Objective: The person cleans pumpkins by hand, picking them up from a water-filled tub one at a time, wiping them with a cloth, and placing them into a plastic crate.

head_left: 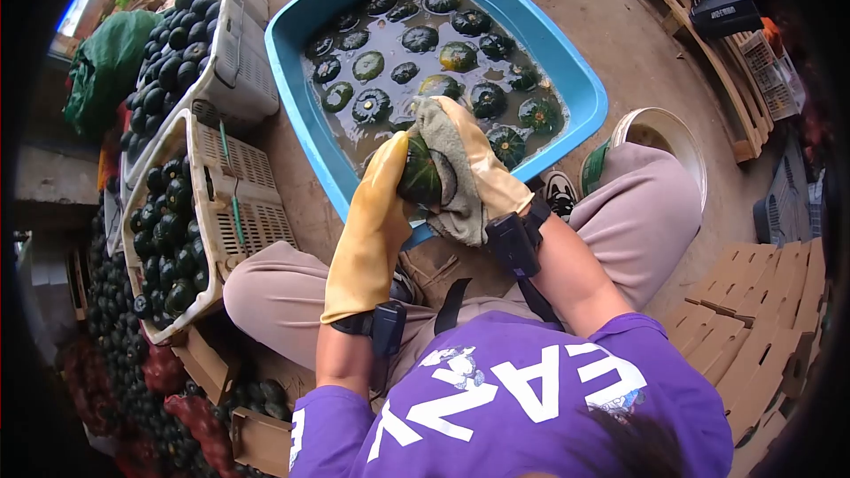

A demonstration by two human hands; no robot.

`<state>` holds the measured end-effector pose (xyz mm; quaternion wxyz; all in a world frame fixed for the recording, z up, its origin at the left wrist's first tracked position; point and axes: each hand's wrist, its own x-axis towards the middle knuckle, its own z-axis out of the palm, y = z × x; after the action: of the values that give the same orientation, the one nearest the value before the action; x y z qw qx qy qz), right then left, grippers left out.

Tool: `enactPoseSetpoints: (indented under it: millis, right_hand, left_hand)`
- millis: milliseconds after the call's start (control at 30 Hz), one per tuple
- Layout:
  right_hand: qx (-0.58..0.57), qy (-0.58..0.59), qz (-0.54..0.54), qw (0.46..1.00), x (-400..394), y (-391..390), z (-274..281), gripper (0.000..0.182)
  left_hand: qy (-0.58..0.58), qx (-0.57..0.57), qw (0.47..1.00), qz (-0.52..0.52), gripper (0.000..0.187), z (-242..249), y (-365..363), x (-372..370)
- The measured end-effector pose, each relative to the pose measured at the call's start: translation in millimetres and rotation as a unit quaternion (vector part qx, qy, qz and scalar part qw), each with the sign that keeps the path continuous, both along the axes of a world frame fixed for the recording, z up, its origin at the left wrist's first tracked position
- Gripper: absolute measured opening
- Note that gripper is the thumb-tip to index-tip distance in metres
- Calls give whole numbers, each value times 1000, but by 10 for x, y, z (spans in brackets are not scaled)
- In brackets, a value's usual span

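Both my hands wear yellow rubber gloves. With my left hand (379, 204) I grip a dark green squash (420, 175) from its left side, above the near rim of a blue tub (310, 128). A grey cloth (459, 199) lies against the squash's right side, under my right hand (478, 155), whose fingers are wrapped round it. Murky water fills the tub, and several green squashes (371, 106) float in it. One of them (458, 57) has a yellow-orange patch. The underside of the held squash is hidden.
White crates (252, 204) of dark squashes stand at the left, by a green sack (111, 71). A white bucket (699, 159) is beside my right knee. Flattened cardboard (753, 319) lies at the lower right, and a wooden pallet (722, 80) at the upper right.
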<state>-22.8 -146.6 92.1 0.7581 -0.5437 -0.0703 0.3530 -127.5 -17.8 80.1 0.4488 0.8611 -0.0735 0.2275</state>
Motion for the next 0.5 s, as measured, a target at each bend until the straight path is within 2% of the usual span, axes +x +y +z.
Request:
enactPoseSetpoints:
  millis: [33,67,100,133,200,233,267,300,333,367,400,433,467,500]
  right_hand:
    - [-83,-162,-82,980,-29,126,-107,32]
    - [-163,-314,-163,921,-84,344,-374,33]
    - [-65,-477,-250,840,-120,551,-804,41]
    - [-149,-417,-176,879,-276,485,-686,48]
    - [-126,-372,-98,915,-132,401,-591,48]
    - [-126,-321,-71,936,-15,322,-538,51]
    - [-86,-154,-67,982,2,199,-226,54]
    - [-24,-92,-57,994,24,145,-257,54]
    - [37,-29,-44,998,37,123,-338,53]
    - [14,-212,-134,968,-48,287,-511,51]
    - [-10,-383,-218,897,-178,477,-652,48]
    - [-58,-409,-240,879,-265,496,-583,50]
    - [-59,-406,-239,880,-205,452,-608,50]
    - [-78,-344,-185,917,-44,365,-636,50]
  left_hand:
    - [103,-337,936,15,45,280,-154,36]
    - [198,-630,751,25,45,428,-237,55]
    - [214,-629,746,34,46,77,-80,213]
    - [187,-592,783,-34,49,-338,103,272]
    - [184,-609,771,32,42,9,-104,188]
    - [70,-270,959,52,46,-84,-66,99]
    - [-63,118,989,59,49,-115,-1,99]
    - [-95,92,991,7,41,-142,23,156]
    - [-98,93,991,5,41,-158,55,193]
    - [6,-176,984,13,44,-94,68,241]
    - [113,-429,896,19,52,-31,83,269]
    - [212,-648,731,26,63,7,92,253]
    - [215,-648,730,29,63,39,114,192]
    - [103,-292,951,13,56,68,132,116]
